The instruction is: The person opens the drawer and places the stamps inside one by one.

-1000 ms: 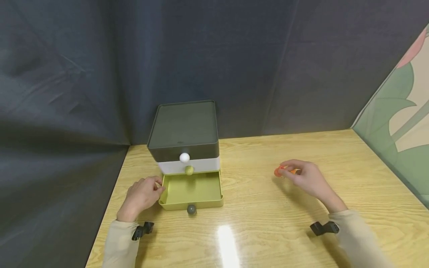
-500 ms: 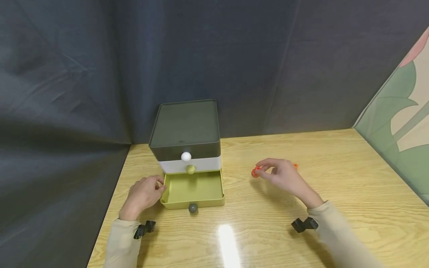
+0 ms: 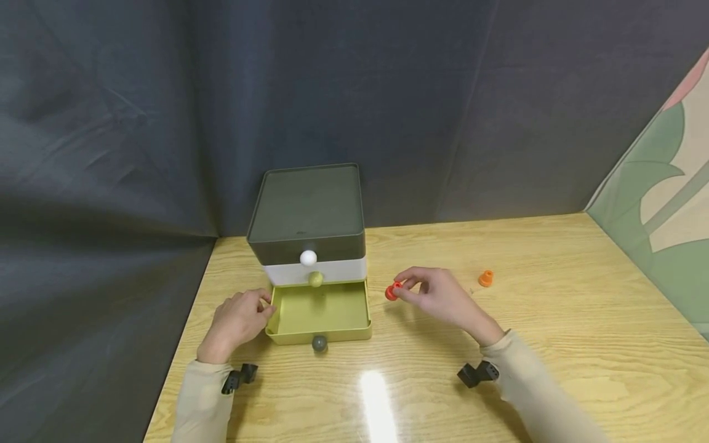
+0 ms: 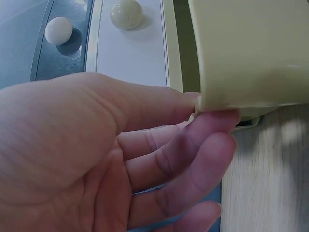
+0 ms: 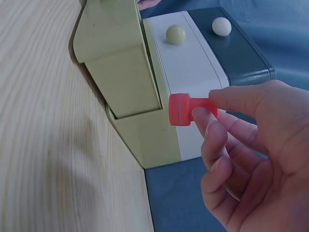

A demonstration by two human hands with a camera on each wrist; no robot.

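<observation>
My right hand (image 3: 443, 298) pinches a small red stamp-shaped piece (image 3: 392, 291) between thumb and fingers, just above the table and a little right of the drawer box. One end of the piece is a wide drum and the other a narrower stem, as the piece (image 5: 180, 109) shows in the right wrist view. The light green bottom drawer (image 3: 318, 311) is pulled out, with nothing visible inside. At its left side, my left hand (image 3: 235, 323) pinches the wall edge; in the left wrist view thumb and forefinger meet at the drawer's edge (image 4: 241, 96).
Above the drawer are a white drawer (image 3: 343, 271) with a green knob (image 3: 316, 279) and a dark top drawer (image 3: 338, 249) with a white knob (image 3: 308, 258). A small orange piece (image 3: 485, 279) stands farther right on the wooden table (image 3: 554, 295). Dark cloth (image 3: 410, 111) hangs behind.
My right hand has carried the red piece leftward over the table, close to the drawer. The orange piece, partly hidden behind that hand before, is now uncovered. The left hand stays at the drawer.
</observation>
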